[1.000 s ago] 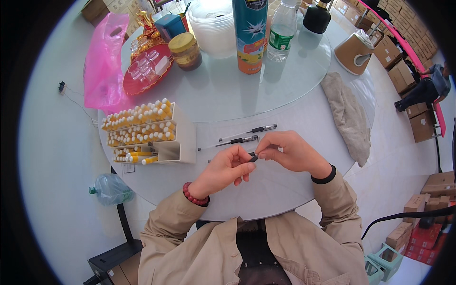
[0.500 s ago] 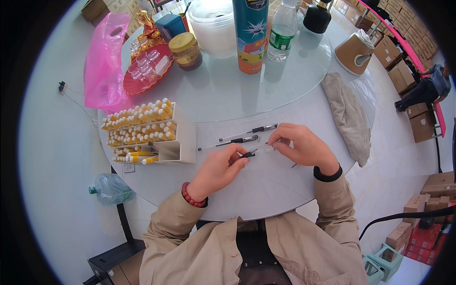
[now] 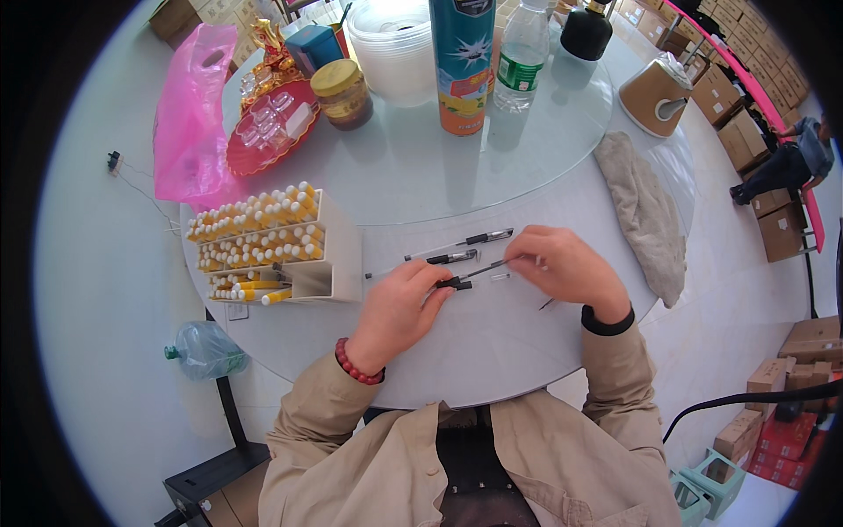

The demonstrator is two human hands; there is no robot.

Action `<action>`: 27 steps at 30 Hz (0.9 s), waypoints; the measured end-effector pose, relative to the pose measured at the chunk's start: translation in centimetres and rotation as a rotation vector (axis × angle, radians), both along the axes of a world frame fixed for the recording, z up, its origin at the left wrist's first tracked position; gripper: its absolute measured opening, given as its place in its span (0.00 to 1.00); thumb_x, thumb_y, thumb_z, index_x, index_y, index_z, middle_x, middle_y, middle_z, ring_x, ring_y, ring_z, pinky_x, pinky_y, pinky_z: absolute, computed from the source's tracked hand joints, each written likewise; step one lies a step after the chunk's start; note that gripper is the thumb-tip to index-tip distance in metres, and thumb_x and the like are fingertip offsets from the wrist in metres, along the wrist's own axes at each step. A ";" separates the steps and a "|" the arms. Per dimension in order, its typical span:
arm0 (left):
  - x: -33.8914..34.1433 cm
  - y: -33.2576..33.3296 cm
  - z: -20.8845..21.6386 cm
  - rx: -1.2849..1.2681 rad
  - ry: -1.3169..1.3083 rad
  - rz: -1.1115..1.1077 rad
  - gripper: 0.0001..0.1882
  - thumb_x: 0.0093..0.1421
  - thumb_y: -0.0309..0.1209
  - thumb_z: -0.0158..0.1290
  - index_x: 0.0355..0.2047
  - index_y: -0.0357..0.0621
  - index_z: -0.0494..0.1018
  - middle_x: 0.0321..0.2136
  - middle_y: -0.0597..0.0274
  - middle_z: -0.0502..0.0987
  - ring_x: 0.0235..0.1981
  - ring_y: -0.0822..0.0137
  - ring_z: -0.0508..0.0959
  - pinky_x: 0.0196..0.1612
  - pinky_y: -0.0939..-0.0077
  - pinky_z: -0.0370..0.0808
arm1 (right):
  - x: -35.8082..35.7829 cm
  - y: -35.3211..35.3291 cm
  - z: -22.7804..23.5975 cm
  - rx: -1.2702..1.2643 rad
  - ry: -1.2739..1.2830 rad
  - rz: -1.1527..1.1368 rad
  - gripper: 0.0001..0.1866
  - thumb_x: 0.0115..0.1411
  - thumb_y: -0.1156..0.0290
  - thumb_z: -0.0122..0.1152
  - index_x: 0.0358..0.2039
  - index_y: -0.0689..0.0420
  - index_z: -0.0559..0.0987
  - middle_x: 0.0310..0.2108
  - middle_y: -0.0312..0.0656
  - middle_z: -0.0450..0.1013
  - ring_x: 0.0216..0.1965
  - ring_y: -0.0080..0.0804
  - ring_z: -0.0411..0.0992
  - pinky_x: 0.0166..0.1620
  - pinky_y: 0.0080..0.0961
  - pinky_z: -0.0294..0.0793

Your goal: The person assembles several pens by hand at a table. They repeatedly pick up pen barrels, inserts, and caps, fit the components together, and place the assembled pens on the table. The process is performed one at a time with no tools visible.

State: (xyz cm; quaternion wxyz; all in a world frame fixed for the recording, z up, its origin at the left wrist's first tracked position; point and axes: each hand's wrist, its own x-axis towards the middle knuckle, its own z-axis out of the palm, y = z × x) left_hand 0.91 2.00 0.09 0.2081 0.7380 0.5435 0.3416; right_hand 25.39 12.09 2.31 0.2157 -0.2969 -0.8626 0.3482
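Observation:
My left hand (image 3: 399,307) is closed on a black pen part (image 3: 449,283), most of which the fingers hide. From it a thin dark pen refill (image 3: 483,270) slants up to the right, its other end pinched in the fingertips of my right hand (image 3: 566,265). Just beyond the hands lie two gel pens with black grips, the farther pen (image 3: 488,237) and the nearer pen (image 3: 452,258). A small clear piece (image 3: 500,277) rests between the hands. Below my right hand, a thin dark tip (image 3: 546,305) touches the tabletop.
A cream rack (image 3: 344,263) of yellow, white-capped tubes stands left. Behind, the glass turntable (image 3: 395,176) carries a spray can (image 3: 461,79), a water bottle (image 3: 520,66) and a jar (image 3: 342,95). A grey cloth (image 3: 645,215) lies right. A person (image 3: 795,162) stands far right.
My right hand has shifted slightly right and up, and a longer stretch of refill shows between the hands. My left hand has moved slightly left, its fingers lower over the pen part.

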 end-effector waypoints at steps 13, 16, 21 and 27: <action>-0.2 0.0 0.4 -0.080 -0.316 0.128 0.08 0.63 0.26 0.54 0.42 0.38 0.73 0.29 0.61 0.77 0.29 0.69 0.78 0.31 0.76 0.73 | 4.4 1.6 1.1 -0.123 -0.026 -0.241 0.03 0.55 0.78 0.62 0.32 0.61 0.80 0.26 0.41 0.74 0.26 0.30 0.69 0.30 0.26 0.69; -0.9 0.2 0.7 -0.410 -0.788 0.047 0.11 0.69 0.31 0.48 0.46 0.36 0.72 0.31 0.62 0.78 0.29 0.72 0.77 0.30 0.79 0.72 | 4.2 1.5 0.8 -0.146 -0.049 -0.223 0.03 0.54 0.77 0.63 0.31 0.61 0.80 0.25 0.41 0.74 0.25 0.30 0.69 0.30 0.26 0.69; -1.7 0.6 1.0 -0.721 -1.189 -0.068 0.16 0.72 0.33 0.41 0.53 0.35 0.67 0.36 0.59 0.77 0.32 0.71 0.77 0.31 0.80 0.72 | 4.2 1.6 0.4 -0.176 -0.155 -0.202 0.04 0.54 0.76 0.64 0.30 0.60 0.82 0.26 0.43 0.75 0.25 0.33 0.71 0.30 0.27 0.70; -1.8 0.7 0.7 -0.973 -1.431 -0.193 0.21 0.71 0.28 0.39 0.63 0.35 0.59 0.48 0.56 0.76 0.45 0.69 0.77 0.39 0.75 0.74 | 4.2 1.6 0.1 -0.181 -0.228 -0.181 0.06 0.54 0.75 0.63 0.33 0.61 0.83 0.25 0.44 0.77 0.26 0.35 0.74 0.31 0.28 0.73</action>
